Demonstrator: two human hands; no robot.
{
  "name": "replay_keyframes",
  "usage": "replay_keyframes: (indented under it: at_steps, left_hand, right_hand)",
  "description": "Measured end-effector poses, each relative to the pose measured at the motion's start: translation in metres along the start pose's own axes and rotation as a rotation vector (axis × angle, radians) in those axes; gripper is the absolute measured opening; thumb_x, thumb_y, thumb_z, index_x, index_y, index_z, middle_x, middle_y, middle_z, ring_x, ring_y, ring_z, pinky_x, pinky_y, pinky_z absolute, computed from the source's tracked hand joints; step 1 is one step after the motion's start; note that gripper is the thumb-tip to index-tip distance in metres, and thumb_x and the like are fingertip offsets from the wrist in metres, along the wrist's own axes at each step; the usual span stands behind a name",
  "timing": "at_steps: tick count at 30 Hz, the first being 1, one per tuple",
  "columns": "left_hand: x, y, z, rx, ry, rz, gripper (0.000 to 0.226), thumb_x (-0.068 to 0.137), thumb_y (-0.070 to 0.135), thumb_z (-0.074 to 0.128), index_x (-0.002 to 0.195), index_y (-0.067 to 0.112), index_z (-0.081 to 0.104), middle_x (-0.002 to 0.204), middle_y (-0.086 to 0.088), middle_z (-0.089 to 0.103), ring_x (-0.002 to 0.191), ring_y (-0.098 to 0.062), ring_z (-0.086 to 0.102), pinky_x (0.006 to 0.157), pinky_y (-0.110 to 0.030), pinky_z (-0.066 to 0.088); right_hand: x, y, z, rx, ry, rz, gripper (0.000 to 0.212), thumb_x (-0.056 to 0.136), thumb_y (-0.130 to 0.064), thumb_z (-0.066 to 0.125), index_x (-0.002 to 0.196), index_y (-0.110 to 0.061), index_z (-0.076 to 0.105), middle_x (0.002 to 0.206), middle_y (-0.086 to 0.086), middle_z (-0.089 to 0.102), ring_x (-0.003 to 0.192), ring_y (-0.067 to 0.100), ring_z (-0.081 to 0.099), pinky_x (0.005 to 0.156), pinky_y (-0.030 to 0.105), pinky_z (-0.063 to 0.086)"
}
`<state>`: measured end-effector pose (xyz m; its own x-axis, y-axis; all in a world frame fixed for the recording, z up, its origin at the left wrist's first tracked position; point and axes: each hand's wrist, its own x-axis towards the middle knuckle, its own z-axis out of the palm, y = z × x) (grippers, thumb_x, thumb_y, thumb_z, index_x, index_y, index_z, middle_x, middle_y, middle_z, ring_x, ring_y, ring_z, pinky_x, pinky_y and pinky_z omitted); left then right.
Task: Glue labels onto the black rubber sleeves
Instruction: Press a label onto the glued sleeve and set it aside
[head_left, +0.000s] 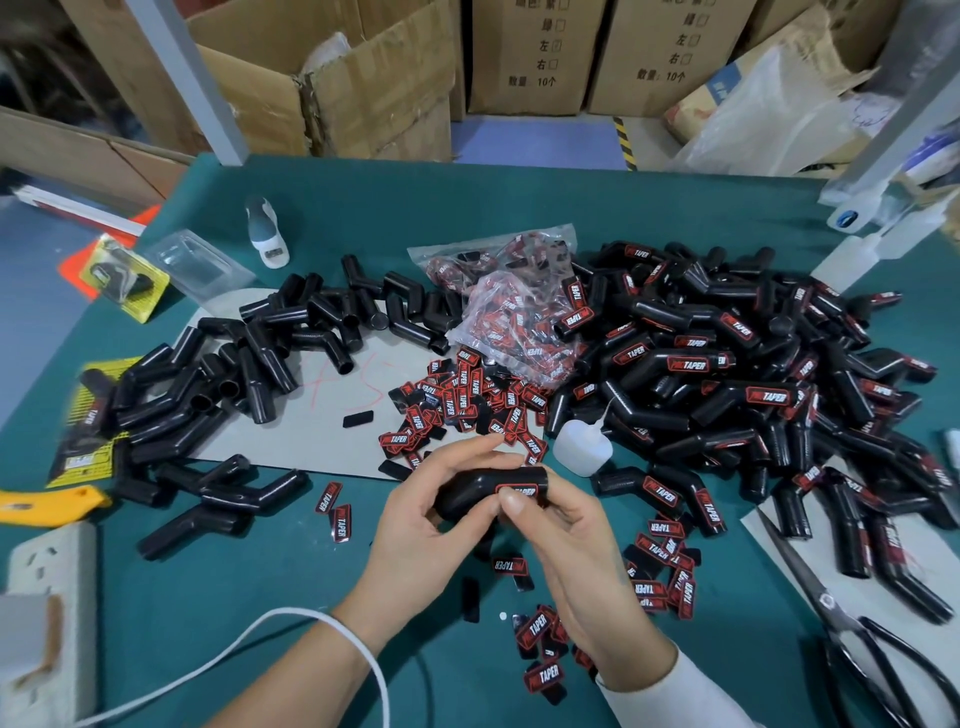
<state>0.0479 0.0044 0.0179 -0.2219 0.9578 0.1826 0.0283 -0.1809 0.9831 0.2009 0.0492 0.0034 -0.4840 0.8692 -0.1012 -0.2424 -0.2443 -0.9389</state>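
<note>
My left hand (415, 525) grips a bent black rubber sleeve (467, 493) just above the green table. My right hand (566, 545) holds its other end, with the thumb pressing a red-and-black label (524, 490) onto the sleeve. Unlabelled sleeves (249, 374) lie heaped at the left. Labelled sleeves (753, 384) are piled at the right. Loose labels (467, 405) are scattered beyond my hands and also near my right wrist. A small white glue bottle (579, 447) lies beside the right pile.
A clear bag of labels (514, 306) sits at the centre back. Scissors (852, 623) lie at the right front. A yellow cutter (47, 504) and a white power strip (52, 566) are at the left. Cardboard boxes (363, 83) stand behind the table.
</note>
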Motion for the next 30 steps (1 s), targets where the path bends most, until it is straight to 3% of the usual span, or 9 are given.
replay_keyframes:
  at_steps: [5,9,12,15,18,21,23,26,30]
  left_hand:
    - [0.001,0.001,0.0,-0.027,0.003,-0.024,0.045,0.093,0.014,0.071,0.133,0.033,0.063,0.122,0.001,0.075,0.118,-0.018,0.068,0.1,-0.021,0.05]
    - [0.002,0.002,-0.001,-0.042,0.007,-0.032,0.045,0.092,0.016,0.071,0.132,0.034,0.064,0.122,0.0,0.075,0.118,-0.019,0.068,0.101,-0.024,0.051]
    - [0.002,0.003,-0.001,-0.04,0.008,-0.037,0.045,0.091,0.017,0.071,0.132,0.034,0.064,0.122,-0.001,0.075,0.118,-0.019,0.068,0.101,-0.026,0.051]
    - [0.002,0.002,-0.002,-0.035,0.008,-0.043,0.045,0.092,0.019,0.071,0.132,0.037,0.063,0.122,-0.001,0.075,0.118,-0.02,0.068,0.102,-0.032,0.053]
    - [0.002,0.001,-0.002,-0.033,0.005,-0.046,0.045,0.092,0.019,0.071,0.133,0.036,0.063,0.122,-0.001,0.075,0.117,-0.021,0.069,0.102,-0.034,0.054]
    - [0.002,0.0,-0.003,-0.035,0.0,-0.059,0.043,0.093,0.018,0.07,0.133,0.032,0.063,0.123,-0.002,0.074,0.116,-0.02,0.069,0.1,-0.031,0.054]
    - [0.002,-0.001,-0.004,-0.053,-0.016,-0.083,0.037,0.094,0.019,0.068,0.13,0.031,0.066,0.125,-0.003,0.073,0.113,-0.018,0.068,0.095,-0.027,0.054]
    - [0.004,-0.004,-0.006,-0.034,-0.016,-0.115,0.023,0.094,0.024,0.067,0.117,0.028,0.073,0.122,0.0,0.07,0.1,-0.013,0.066,0.085,-0.025,0.05]
    - [0.007,-0.009,-0.008,-0.136,0.007,-0.18,0.018,0.091,0.023,0.07,0.107,0.017,0.076,0.117,-0.004,0.068,0.088,-0.013,0.062,0.075,-0.025,0.047]
  right_hand:
    - [-0.001,-0.004,0.001,0.007,-0.012,-0.016,0.028,0.099,-0.027,0.065,0.115,-0.006,0.075,0.119,0.018,0.071,0.119,0.032,0.065,0.109,0.052,0.048]
    - [0.001,-0.007,0.005,-0.016,-0.016,-0.028,0.026,0.1,-0.027,0.059,0.111,-0.013,0.078,0.091,-0.016,0.069,0.089,0.001,0.064,0.093,0.027,0.051]
    - [0.0,-0.007,0.006,-0.028,-0.006,-0.035,0.029,0.098,-0.03,0.058,0.11,-0.013,0.078,0.089,-0.01,0.065,0.082,0.002,0.057,0.087,0.028,0.049]
    - [0.0,-0.006,0.005,-0.041,0.008,-0.016,0.029,0.098,-0.035,0.057,0.095,-0.012,0.075,0.078,-0.001,0.047,0.076,0.012,0.043,0.085,0.038,0.042]
    - [0.0,-0.005,0.003,-0.062,0.014,0.001,0.037,0.097,-0.037,0.057,0.078,-0.006,0.059,0.075,-0.001,0.041,0.074,0.015,0.04,0.084,0.044,0.037]
    - [0.001,-0.004,0.0,-0.116,-0.002,-0.001,0.039,0.098,-0.04,0.055,0.075,-0.009,0.052,0.076,-0.002,0.041,0.076,0.017,0.039,0.083,0.046,0.035]
    - [0.001,-0.007,0.0,-0.181,-0.011,-0.017,0.035,0.099,-0.041,0.053,0.073,-0.018,0.057,0.078,-0.006,0.043,0.077,0.016,0.041,0.081,0.039,0.036]
    - [0.003,-0.013,0.003,-0.304,-0.045,-0.068,0.032,0.103,-0.035,0.049,0.076,-0.039,0.066,0.081,-0.018,0.048,0.075,0.003,0.046,0.075,0.017,0.038]
    - [0.004,-0.014,0.004,-0.326,-0.076,-0.072,0.027,0.104,-0.031,0.052,0.091,-0.035,0.075,0.09,-0.014,0.058,0.086,0.002,0.058,0.081,0.015,0.044]
